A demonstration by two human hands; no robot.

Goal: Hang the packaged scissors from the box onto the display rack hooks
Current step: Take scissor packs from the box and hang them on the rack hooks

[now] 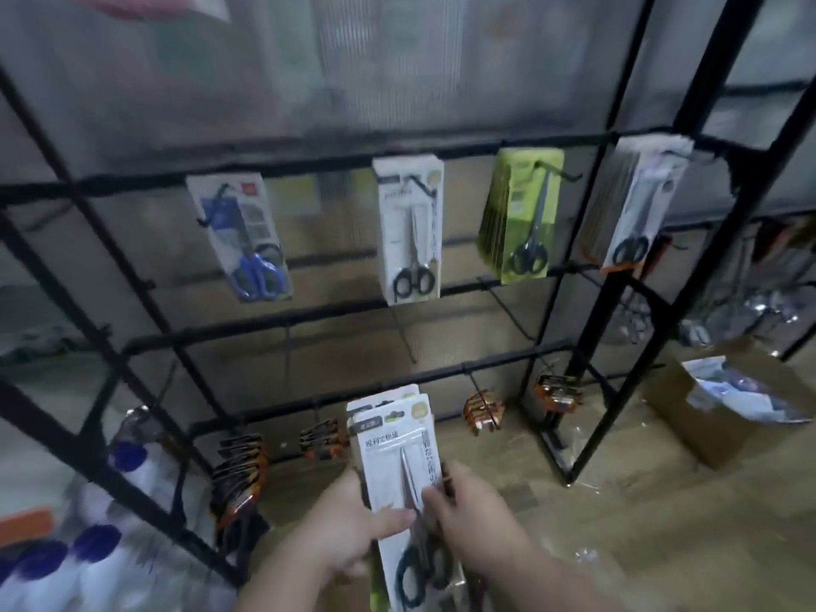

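The packs (397, 461) are in the person's hands, low in front of the rack (309, 163) and just before its bottom rail, well below the top rail; the left hand (349, 527) grasps the stack from its left side, thumb laid across the front card; the right hand (472, 514) pinches the right edge of the front pack, seemingly to peel it off. At least two cards show in the stack; how many lie behind I cannot tell. The likeliest slip is the stack fanning out of the left hand's grip as one pack is pulled free, since the cards are slick and long; the hang hole could also miss the hook tip on the reach up, or the pack could nudge hung stock loose; a pack could also go to the wrong hook, as two of the hung kinds look much alike. The top rail carries four groups: one blue pack (245, 240) towards the left end, a white pack (408, 231) that looks to match the held ones, a green batch (523, 218), and a grey batch (640, 205) at the right upright. The middle rail shows bare hooks (508, 315). The bottom rail holds four orange clusters (238, 474). One box (689, 417) sits on the floor beyond the rack's right foot.
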